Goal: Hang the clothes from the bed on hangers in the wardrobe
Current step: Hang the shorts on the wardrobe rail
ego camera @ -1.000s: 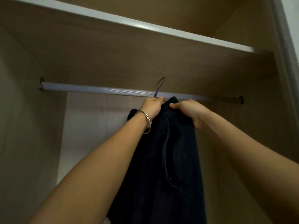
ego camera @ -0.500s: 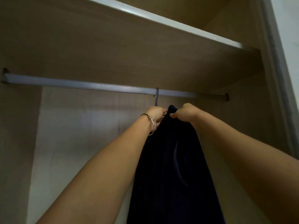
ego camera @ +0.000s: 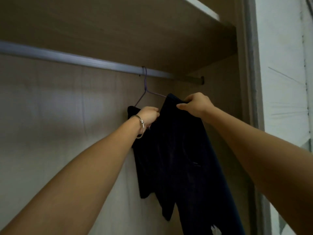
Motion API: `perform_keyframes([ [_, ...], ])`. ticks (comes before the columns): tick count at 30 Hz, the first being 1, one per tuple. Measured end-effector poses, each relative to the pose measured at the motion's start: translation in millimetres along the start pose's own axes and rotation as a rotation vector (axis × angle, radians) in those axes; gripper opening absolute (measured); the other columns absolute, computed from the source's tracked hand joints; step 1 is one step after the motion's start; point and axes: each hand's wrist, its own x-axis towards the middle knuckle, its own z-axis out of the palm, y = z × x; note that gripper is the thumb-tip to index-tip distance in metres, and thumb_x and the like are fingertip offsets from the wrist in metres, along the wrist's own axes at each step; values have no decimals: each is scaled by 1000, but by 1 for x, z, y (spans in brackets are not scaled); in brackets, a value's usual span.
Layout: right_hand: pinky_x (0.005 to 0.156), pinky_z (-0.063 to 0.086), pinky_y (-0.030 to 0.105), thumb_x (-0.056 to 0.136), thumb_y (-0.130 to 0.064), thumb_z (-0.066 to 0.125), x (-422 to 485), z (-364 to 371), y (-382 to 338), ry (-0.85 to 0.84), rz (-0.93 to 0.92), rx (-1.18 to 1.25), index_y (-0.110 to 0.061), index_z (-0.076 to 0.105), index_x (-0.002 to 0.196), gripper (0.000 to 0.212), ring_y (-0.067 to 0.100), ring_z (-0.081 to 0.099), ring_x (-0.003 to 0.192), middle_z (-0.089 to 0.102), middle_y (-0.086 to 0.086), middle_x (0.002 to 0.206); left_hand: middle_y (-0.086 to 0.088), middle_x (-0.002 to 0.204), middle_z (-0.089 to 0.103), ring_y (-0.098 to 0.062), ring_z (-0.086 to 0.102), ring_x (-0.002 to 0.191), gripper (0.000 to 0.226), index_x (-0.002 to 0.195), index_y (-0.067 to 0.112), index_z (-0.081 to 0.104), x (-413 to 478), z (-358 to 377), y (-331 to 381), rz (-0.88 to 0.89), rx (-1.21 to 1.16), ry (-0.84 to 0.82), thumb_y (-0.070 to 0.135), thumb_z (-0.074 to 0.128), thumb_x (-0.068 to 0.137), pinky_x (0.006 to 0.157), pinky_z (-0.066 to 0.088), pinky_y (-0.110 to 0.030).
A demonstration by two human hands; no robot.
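We look up into an open wardrobe (ego camera: 50,116) with pale wood-grain panels. A silver hanging rail (ego camera: 84,61) runs from the left edge of the frame, sloping down toward the centre right, beneath a wooden shelf (ego camera: 118,22) that fills the top of the frame.

A thin purple wire hanger (ego camera: 145,85) is hooked over the rail just right of centre. A dark navy garment (ego camera: 177,158) is draped on the hanger and falls from mid-frame to the bottom edge, right of centre.

Our two bare forearms reach up from the lower corners. Our left hand (ego camera: 149,115), with a silver bangle (ego camera: 141,128) at the wrist, sits at the centre of the frame, its fingers (ego camera: 155,114) curled closed on the upper left part of the garment, below the hanger's left arm. Our right hand (ego camera: 197,104), slightly higher and to the right, pinches the garment's top edge between thumb and fingers (ego camera: 189,99), where the cloth meets the hanger's right arm.

At the far right of the frame, past the wardrobe's side frame, is a pale wall (ego camera: 279,65).
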Motion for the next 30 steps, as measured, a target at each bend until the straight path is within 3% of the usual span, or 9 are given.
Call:
perform_keyframes([
  [2, 82, 49, 35, 86, -35, 61, -10, 0, 7, 28, -30, 13, -9, 64, 108, 34, 24, 60, 98, 63, 8, 104, -9, 104, 61, -21, 57, 96, 25, 100, 15, 63, -10, -4, -16, -16, 61, 32, 6, 41, 92, 66, 44, -18],
  [5, 81, 51, 35, 86, -30, 63, -30, 7, 18, 22, -40, 75, -8, 60, 114, 36, 26, 61, 101, 63, 10, 111, -13, 135, 50, -25, 49, 123, 41, 132, 6, 46, -20, -8, -45, 2, 146, 80, 7, 47, 91, 94, 38, -22],
  [13, 75, 51, 29, 88, -26, 61, -72, 42, 50, 21, 90, 232, -9, 63, 115, 32, 24, 65, 96, 67, 11, 112, 0, 151, 28, -14, 29, 138, 92, 145, 27, 13, -73, 34, -107, -103, 150, -375, 36, 71, 74, 116, 23, -31],
  [17, 79, 50, 28, 87, -26, 62, -101, 59, 63, -12, 123, 234, -8, 61, 118, 36, 26, 64, 104, 66, 10, 114, 1, 146, 38, -15, 38, 133, 72, 143, 23, 24, -110, 78, -148, -37, 267, -447, 32, 62, 83, 111, 27, -23],
  [21, 80, 55, 34, 82, -43, 64, -173, 96, 109, -27, 287, 446, -22, 65, 96, 25, 19, 66, 90, 67, -6, 87, -2, 147, 35, -16, 35, 135, 65, 144, 17, 23, -187, 96, -225, -236, 394, -453, 35, 52, 89, 108, 25, -19],
  [23, 79, 55, 34, 81, -43, 64, -217, 121, 141, -69, 361, 466, -23, 63, 92, 23, 17, 66, 87, 66, -6, 85, 2, 126, 53, -17, 46, 126, 42, 129, 12, 46, -237, 97, -265, -345, 379, -466, 30, 49, 91, 95, 35, -12],
  [26, 80, 47, 28, 81, -32, 69, -289, 163, 194, -235, 448, 302, -15, 59, 112, 37, 16, 60, 91, 63, -2, 97, 14, 91, 64, 0, 58, 95, 10, 88, 22, 62, -311, 90, -326, -475, 287, -413, 17, 53, 89, 73, 41, -5],
  [28, 80, 43, 26, 82, -31, 68, -343, 188, 225, -394, 530, 155, -14, 55, 115, 40, 15, 56, 92, 59, -2, 100, 24, 73, 63, 17, 59, 72, 25, 72, 33, 56, -362, 82, -359, -562, 205, -313, 13, 57, 87, 75, 42, -7],
  [30, 83, 47, 31, 82, -35, 64, -392, 211, 252, -606, 637, 97, -8, 53, 116, 45, 18, 58, 93, 60, -2, 99, 21, 78, 61, 18, 58, 67, 28, 71, 35, 54, -412, 79, -384, -647, 217, -245, 11, 58, 86, 70, 40, 0],
])
